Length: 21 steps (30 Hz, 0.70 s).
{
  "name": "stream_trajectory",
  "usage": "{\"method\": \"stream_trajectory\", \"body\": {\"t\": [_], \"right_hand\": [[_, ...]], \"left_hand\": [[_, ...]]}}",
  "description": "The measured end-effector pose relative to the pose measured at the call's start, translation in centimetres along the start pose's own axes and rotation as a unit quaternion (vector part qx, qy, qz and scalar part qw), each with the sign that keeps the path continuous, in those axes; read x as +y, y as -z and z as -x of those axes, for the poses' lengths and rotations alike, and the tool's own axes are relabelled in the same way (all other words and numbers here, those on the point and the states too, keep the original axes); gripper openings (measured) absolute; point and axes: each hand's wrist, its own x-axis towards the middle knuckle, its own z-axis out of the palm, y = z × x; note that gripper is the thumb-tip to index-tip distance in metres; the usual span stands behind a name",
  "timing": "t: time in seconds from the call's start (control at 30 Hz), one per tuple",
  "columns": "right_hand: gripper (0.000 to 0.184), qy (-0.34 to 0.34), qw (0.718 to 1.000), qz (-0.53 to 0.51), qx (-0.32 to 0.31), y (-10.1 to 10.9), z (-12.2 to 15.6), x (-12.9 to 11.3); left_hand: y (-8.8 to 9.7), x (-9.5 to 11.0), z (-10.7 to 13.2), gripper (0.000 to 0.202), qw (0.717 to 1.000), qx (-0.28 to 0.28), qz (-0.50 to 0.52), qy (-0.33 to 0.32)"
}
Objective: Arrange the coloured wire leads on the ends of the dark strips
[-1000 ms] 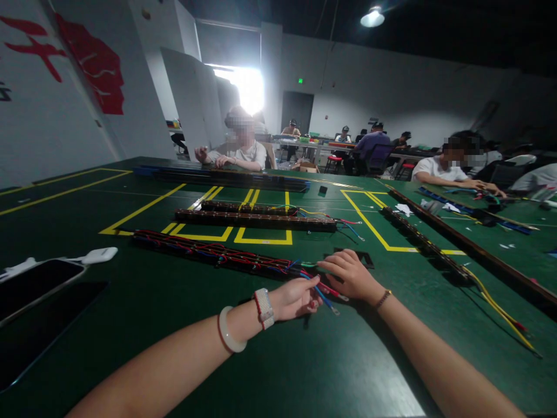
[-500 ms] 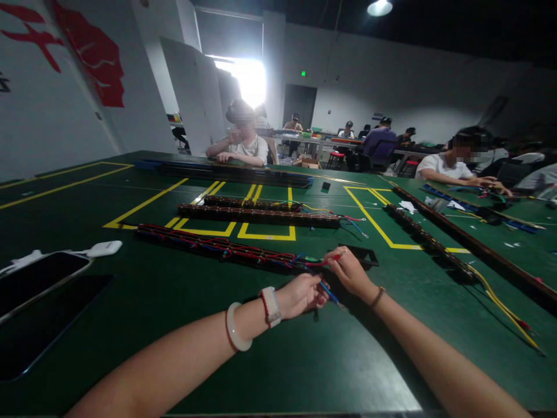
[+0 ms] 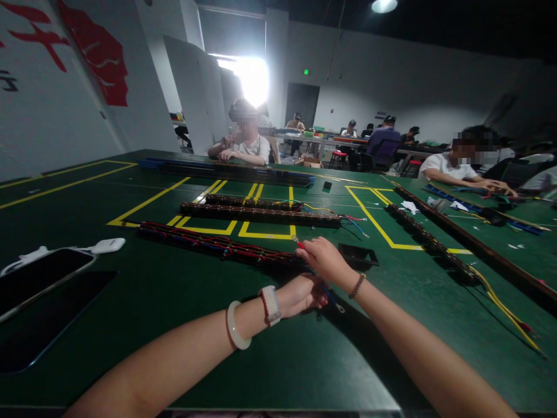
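Note:
A long dark strip wrapped in red and blue wires (image 3: 217, 247) lies across the green table (image 3: 261, 360) in front of me. My left hand (image 3: 302, 293) rests closed on the table at the strip's right end, pinching a blue wire (image 3: 331, 298) with a metal ring terminal. My right hand (image 3: 324, 259) is raised just above the strip's end and pinches a red wire's tip (image 3: 299, 244), pointing it left over the strip.
Two more wired strips (image 3: 261, 213) lie farther back inside yellow floor-tape outlines. A small black tray (image 3: 358, 254) sits right of my hands. A phone (image 3: 35, 278) and white charger (image 3: 107, 245) lie at the left. People work at neighbouring tables.
My right hand lifted a red wire from the bundle and swung it up and left over the strip's end. My left hand stayed put on the blue wire.

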Motion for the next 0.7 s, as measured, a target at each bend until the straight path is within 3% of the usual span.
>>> {"method": "stream_trajectory", "body": {"t": [0.13, 0.27, 0.43, 0.5, 0.6, 0.7], "right_hand": [[0.05, 0.04, 0.984, -0.157, 0.073, 0.2, 4.4, 2.9], [0.041, -0.043, 0.964, -0.208, 0.158, 0.4, 7.7, 4.8], [0.033, -0.116, 0.946, -0.218, 0.209, 0.9, 8.2, 5.0], [0.031, -0.116, 0.948, -0.209, 0.21, 1.0, 8.0, 4.7], [0.029, -0.101, 0.958, -0.188, 0.19, 0.9, 7.9, 4.1], [0.029, -0.098, 0.967, -0.167, 0.167, 0.6, 7.8, 3.9]], "left_hand": [[0.2, 0.3, 0.2, 0.023, 0.998, -0.015, -0.068, 0.01], [0.3, 0.6, 0.5, 0.018, 0.991, -0.01, -0.132, 0.024], [1.4, 2.1, 1.1, 0.026, 0.974, -0.037, -0.214, 0.056], [2.3, 3.1, 1.3, 0.03, 0.953, -0.052, -0.29, 0.069], [3.6, 4.5, 1.6, 0.034, 0.897, -0.081, -0.431, 0.06], [4.3, 5.4, 1.9, 0.039, 0.857, -0.119, -0.499, 0.046]]}}
